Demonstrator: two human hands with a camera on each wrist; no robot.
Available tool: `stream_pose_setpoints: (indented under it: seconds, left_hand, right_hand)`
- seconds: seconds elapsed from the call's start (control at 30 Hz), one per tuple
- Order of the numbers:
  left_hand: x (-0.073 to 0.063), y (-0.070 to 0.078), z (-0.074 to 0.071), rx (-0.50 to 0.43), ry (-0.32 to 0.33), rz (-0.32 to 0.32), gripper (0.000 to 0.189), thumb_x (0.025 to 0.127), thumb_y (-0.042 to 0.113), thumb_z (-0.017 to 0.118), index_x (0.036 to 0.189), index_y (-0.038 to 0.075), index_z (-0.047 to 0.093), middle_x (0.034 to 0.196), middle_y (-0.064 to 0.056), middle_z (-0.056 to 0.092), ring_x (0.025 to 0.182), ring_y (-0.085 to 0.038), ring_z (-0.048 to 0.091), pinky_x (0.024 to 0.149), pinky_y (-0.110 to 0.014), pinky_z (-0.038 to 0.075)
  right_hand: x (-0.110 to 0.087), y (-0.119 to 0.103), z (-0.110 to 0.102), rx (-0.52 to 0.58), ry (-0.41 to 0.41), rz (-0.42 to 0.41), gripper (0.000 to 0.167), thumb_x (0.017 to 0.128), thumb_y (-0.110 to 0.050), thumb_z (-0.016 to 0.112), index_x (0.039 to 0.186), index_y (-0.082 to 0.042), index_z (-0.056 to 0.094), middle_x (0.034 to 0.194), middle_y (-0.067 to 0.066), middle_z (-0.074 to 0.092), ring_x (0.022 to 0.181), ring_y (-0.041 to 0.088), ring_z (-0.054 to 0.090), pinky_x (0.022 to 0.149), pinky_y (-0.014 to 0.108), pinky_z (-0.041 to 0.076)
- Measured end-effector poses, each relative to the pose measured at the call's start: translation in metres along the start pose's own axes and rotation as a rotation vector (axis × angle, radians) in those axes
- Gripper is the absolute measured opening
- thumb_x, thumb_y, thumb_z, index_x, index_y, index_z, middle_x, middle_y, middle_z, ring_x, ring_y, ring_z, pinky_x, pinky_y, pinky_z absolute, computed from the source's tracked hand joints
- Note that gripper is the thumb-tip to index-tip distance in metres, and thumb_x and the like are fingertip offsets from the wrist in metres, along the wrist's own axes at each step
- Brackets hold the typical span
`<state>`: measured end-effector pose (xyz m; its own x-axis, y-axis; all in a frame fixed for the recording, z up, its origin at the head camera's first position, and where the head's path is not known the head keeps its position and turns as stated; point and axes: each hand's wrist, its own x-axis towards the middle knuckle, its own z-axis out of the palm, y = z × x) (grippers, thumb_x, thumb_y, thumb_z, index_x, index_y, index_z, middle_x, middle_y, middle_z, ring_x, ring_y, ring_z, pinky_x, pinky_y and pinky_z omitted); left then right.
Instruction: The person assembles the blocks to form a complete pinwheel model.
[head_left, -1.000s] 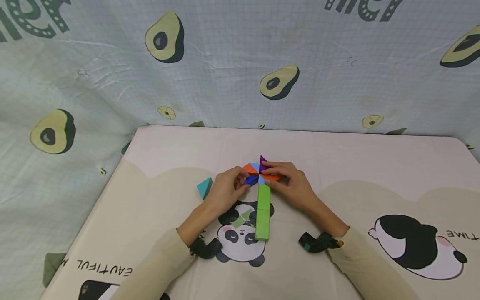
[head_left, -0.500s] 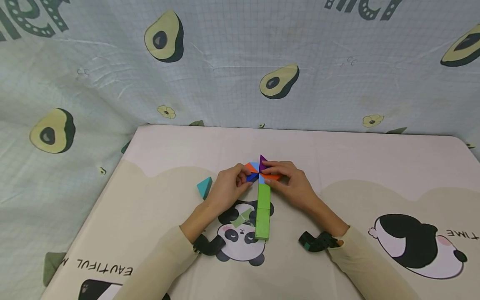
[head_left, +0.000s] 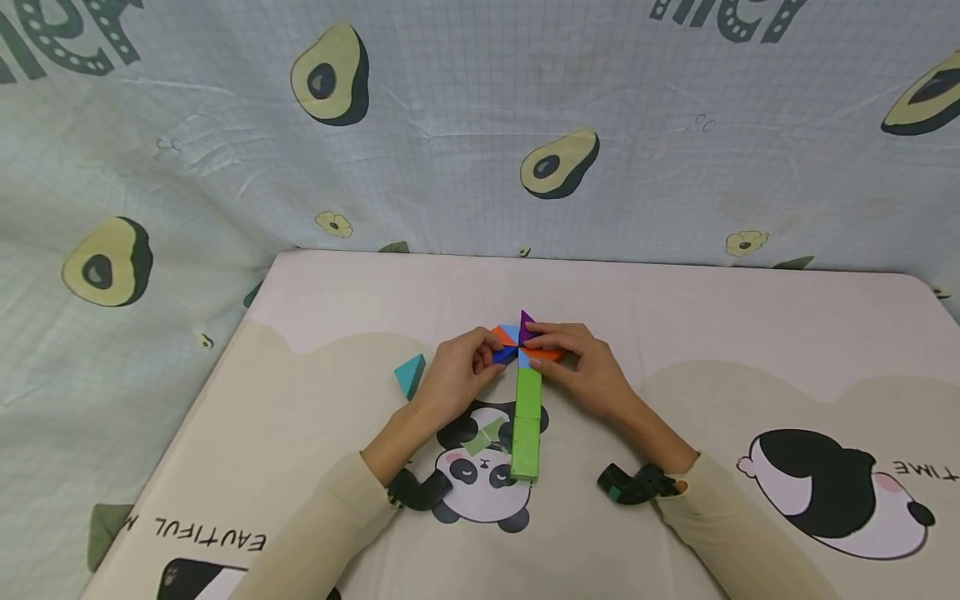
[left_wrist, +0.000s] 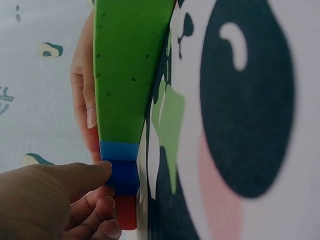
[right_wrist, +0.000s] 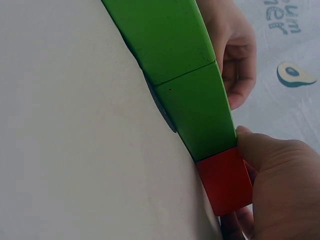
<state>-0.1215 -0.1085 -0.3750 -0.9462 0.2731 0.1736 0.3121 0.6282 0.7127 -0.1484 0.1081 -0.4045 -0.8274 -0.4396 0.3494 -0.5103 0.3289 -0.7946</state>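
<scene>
Small triangular blocks form a pinwheel shape on the table: purple (head_left: 526, 327), light blue (head_left: 511, 332), dark blue (head_left: 505, 356) and orange. My left hand (head_left: 456, 373) pinches the dark blue block and the left orange block (head_left: 502, 337) from the side; in the left wrist view its thumb (left_wrist: 102, 172) presses the dark blue one. Opposite, my right hand (head_left: 583, 365) holds the right orange block (head_left: 546, 355) between thumb and fingers, its fingertips also on the purple one. Two green blocks (head_left: 528, 392) lie end to end below the pinwheel. Fingers partly hide several blocks.
A loose teal triangular block (head_left: 409, 375) lies left of the left hand. The table cloth (head_left: 675, 333) bears printed animals and lettering. Behind the table's far edge hangs an avocado-print curtain (head_left: 450, 167).
My left hand has shifted slightly right, bringing the dark blue and left orange blocks closer against the pinwheel's middle. The right hand has stayed in place.
</scene>
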Motion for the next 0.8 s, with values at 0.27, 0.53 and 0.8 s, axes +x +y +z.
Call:
stream_pose_setpoints:
  seconds: [0.27,0.53,0.8]
  left_hand:
    - [-0.0002,-0.0002,0.0005,0.01,0.003,0.013,0.021,0.084,0.004,0.073,0.1,0.003,0.061,0.077,0.0,0.052,0.068,-0.014,0.048,0.061,-0.022,0.045]
    - [0.0002,-0.0004,0.0008,0.01,0.008,0.02,0.021,0.083,0.003,0.073,0.099,0.003,0.06,0.077,-0.001,0.052,0.068,-0.015,0.048,0.062,-0.022,0.045]
    - [-0.002,0.0011,-0.0011,0.008,0.027,0.056,0.023,0.082,0.003,0.074,0.101,0.002,0.06,0.078,-0.003,0.053,0.067,-0.015,0.048,0.06,-0.023,0.044]
  right_hand:
    - [-0.0004,0.0022,0.0009,0.02,0.007,-0.012,0.027,0.086,-0.016,0.073,0.113,-0.018,0.071,0.13,-0.003,0.058,0.123,0.016,0.046,0.102,0.039,0.033]
    - [0.0001,0.0018,0.0003,0.006,0.007,-0.012,0.027,0.086,-0.016,0.073,0.113,-0.018,0.071,0.13,-0.005,0.058,0.123,0.014,0.045,0.103,0.036,0.032]
    - [0.0001,0.0019,0.0017,0.021,0.012,-0.009,0.029,0.084,-0.011,0.074,0.113,-0.014,0.071,0.13,0.001,0.059,0.123,0.02,0.046,0.103,0.039,0.032]
